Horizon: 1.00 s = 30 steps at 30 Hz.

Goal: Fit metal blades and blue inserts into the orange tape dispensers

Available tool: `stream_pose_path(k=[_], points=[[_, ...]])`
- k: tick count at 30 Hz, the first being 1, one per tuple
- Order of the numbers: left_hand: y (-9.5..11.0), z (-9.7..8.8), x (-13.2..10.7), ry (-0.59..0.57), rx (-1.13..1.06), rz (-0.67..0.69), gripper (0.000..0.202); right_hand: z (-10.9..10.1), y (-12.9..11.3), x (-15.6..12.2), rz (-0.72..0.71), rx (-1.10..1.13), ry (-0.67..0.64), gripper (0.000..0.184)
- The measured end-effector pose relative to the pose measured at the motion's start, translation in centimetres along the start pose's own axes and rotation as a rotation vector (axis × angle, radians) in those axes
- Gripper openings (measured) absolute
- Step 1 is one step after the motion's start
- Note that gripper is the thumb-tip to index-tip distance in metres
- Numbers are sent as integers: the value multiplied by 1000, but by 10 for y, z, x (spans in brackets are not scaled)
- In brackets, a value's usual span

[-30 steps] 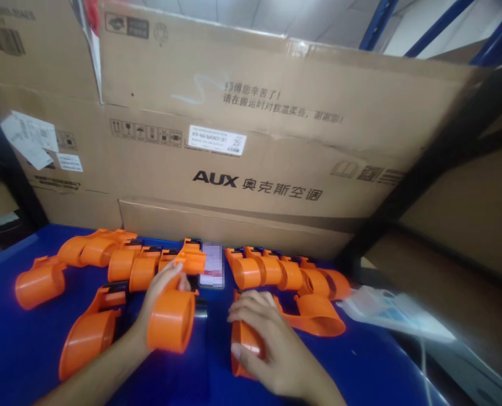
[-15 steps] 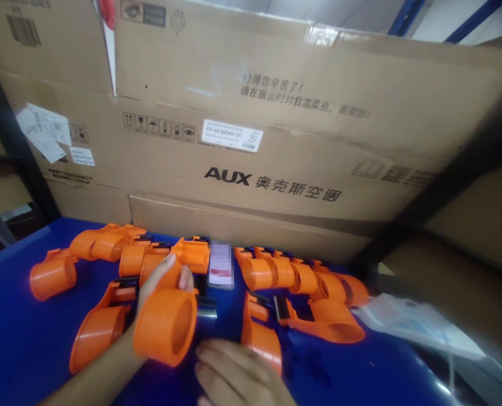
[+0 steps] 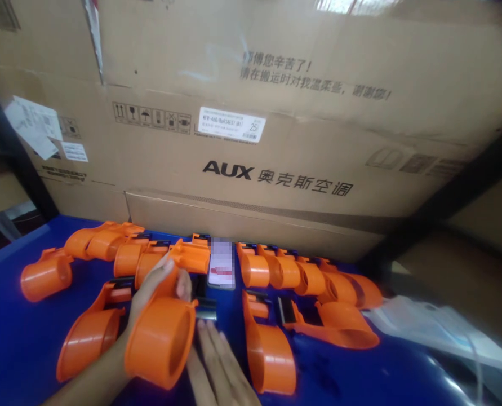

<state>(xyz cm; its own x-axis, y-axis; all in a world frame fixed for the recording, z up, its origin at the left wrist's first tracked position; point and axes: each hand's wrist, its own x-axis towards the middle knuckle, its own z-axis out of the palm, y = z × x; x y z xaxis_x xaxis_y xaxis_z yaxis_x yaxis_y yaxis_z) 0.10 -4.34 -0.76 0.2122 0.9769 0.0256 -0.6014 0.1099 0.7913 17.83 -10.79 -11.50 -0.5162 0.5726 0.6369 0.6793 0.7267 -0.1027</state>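
My left hand (image 3: 151,287) is closed around an orange plastic tape dispenser (image 3: 160,344), its wide round hub toward me. My right hand (image 3: 221,363) lies low beside that hub with its fingers stretched forward. Its fingertips are at a small black and shiny metal piece (image 3: 206,314); whether they touch it I cannot tell. To the left, partly behind my left forearm, lies another tape dispenser (image 3: 92,338). On the right, one tape dispenser (image 3: 271,355) points toward me and another (image 3: 335,327) lies on its side.
More orange dispensers stand in rows at the back left (image 3: 107,245) and back right (image 3: 287,270) of the blue table (image 3: 5,332). Between them lies a phone (image 3: 221,270). A large cardboard box (image 3: 166,163) walls off the back. A clear plastic bag (image 3: 436,327) lies at right.
My right hand has moved forward and left, its fingers now straighter and near the metal piece. My left hand keeps hold of the dispenser. The view has shifted slightly.
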Motion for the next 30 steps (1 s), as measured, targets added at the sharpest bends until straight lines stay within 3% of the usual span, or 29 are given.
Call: stream_pose_path(k=[3,8,13,17,22,27,30], points=[[0,3,1,20,82,74,45,8,-5,-10,102,-14,-154,47],[1,5,4,46,127,98,46,5,-4,-13,132,100,-198,56],[1,5,4,42,158,93,47,-2,9,-3,249,106,-258,64],[-6,1,5,43,160,107,45,-8,15,3,241,126,-288,69],[-14,-3,5,17,157,81,43,-19,17,9,270,79,-348,56],[-14,1,5,1,157,77,43,-18,21,9,250,-70,-348,74],[-15,2,5,14,159,80,39,-14,20,11,237,-146,-305,71]])
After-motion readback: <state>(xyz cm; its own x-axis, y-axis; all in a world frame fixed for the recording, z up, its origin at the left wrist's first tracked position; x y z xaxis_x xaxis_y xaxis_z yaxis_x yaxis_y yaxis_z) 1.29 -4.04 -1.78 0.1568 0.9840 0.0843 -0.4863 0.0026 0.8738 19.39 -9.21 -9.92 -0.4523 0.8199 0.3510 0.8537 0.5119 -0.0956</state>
